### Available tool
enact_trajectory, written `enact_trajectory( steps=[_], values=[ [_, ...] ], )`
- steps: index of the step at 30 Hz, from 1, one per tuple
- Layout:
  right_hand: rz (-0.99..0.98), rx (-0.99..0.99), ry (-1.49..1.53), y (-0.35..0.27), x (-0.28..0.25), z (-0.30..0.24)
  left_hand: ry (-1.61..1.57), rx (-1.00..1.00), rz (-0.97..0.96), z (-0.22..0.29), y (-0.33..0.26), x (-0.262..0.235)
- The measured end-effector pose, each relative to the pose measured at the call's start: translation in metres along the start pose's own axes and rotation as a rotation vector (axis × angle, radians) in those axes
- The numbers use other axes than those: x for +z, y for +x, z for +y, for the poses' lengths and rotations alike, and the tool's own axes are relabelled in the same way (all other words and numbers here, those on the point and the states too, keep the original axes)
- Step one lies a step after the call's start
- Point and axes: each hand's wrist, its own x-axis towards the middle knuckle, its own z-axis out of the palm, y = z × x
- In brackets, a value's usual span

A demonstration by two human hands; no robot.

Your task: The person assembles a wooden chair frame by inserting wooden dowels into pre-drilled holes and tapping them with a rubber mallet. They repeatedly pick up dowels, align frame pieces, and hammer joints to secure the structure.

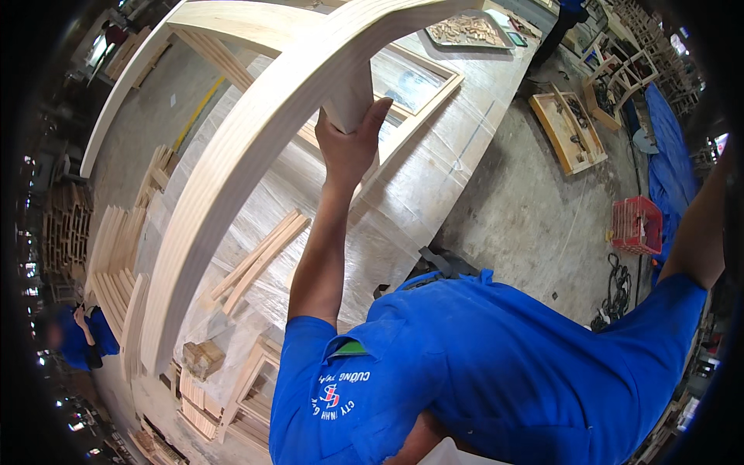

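My left hand [349,147] is closed around a short pale wooden piece [350,97] of a large wooden frame. Its thumb lies up along one side, and the fingers are mostly hidden behind the wood. A long curved rail [232,147] of that frame arches across the upper left, close in front of me. Another curved bar [128,93] belongs to the frame's far left side. My right arm [701,221] stretches out to the right edge, and its hand is outside the picture.
Beneath the frame stands a plastic-covered table [434,186] with loose wooden strips [260,260], a wood block [203,359] and a tray of small wooden pieces [469,31]. On the floor at right are a wooden box [570,128], a red crate [637,225] and black cable [614,291]. Another person [89,333] is at left.
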Motion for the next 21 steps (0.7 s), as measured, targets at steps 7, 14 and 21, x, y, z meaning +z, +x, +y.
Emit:
enact_trajectory(
  steps=[7, 14, 21],
  values=[
    [0.024, -0.077, -0.079, 0.005, 0.012, 0.001, 0.022, 0.012, -0.008, -0.013, 0.001, 0.0],
    [0.083, -0.008, -0.123, 0.031, 0.019, -0.047, 0.054, 0.162, -0.051, -0.024, -0.006, 0.004],
    [0.003, -0.072, 0.074, 0.0, 0.002, 0.015, 0.011, -0.043, -0.088, -0.014, 0.001, 0.0]
  ],
)
